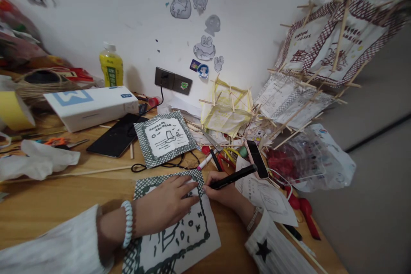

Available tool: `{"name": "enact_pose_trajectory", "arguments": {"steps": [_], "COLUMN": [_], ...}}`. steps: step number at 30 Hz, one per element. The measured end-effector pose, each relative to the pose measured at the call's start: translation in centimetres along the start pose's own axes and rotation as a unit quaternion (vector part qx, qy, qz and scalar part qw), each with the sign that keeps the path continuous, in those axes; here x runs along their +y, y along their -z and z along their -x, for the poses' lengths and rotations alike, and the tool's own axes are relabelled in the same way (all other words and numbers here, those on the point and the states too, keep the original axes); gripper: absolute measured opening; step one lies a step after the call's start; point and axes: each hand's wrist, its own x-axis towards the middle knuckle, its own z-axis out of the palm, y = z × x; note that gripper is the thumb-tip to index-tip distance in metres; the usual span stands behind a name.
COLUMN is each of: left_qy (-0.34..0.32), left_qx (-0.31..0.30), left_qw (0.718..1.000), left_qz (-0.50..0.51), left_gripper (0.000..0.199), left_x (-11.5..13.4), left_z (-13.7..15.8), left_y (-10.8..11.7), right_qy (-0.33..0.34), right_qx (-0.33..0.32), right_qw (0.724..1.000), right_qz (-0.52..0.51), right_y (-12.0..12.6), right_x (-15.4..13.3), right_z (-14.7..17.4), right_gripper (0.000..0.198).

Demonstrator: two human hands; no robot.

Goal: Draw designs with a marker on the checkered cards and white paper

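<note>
My left hand (168, 203) lies flat with its fingers spread on a sheet of drawing paper (210, 218), covering part of the picture. The sheet carries a dark green line drawing inside a wavy frame, and a crosshatched border runs along its top and left side. In my right hand (224, 192) is a black marker pen (236, 175), its tip end at the sheet's upper right corner, by the border. Just behind lies a finished-looking drawing (167, 137) of a sailing boat with a full crosshatched border.
Paper-and-stick lanterns (321, 47) stand at right, with a yellow one (227, 111) by the wall. A phone (257, 159), a plastic bag (314, 158) and another drawing (269, 197) lie right. Leftward are a black tablet (115, 136), a white box (93, 105), a bottle (111, 66) and scissors (61, 142).
</note>
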Motion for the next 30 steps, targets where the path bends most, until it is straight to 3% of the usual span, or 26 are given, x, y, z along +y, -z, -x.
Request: {"name": "enact_pose_trajectory", "arguments": {"steps": [7,13,20,30], "left_qy": [-0.001,-0.003,-0.010,-0.006], "left_qx": [0.004,0.001,0.010,0.006], "left_qw": [1.000,1.000,1.000,1.000], "left_qz": [-0.001,-0.007,0.001,0.007], "left_gripper": [0.030,0.030,0.029,0.028], "left_x": [-0.02,-0.04,-0.08,-0.02], "left_z": [-0.03,-0.09,-0.03,-0.10], "left_y": [0.03,0.17,-0.06,0.07], "right_qy": [-0.018,-0.058,-0.006,-0.014], "right_qx": [-0.006,0.028,-0.013,-0.020], "right_qw": [1.000,0.997,0.999,1.000], "right_qz": [-0.003,-0.030,-0.035,0.016], "right_y": [0.05,0.06,0.02,-0.01], "right_x": [0.80,0.95,0.55,0.84], "right_z": [-0.01,0.13,0.14,0.10], "right_gripper": [0.020,0.018,0.015,0.015]}}
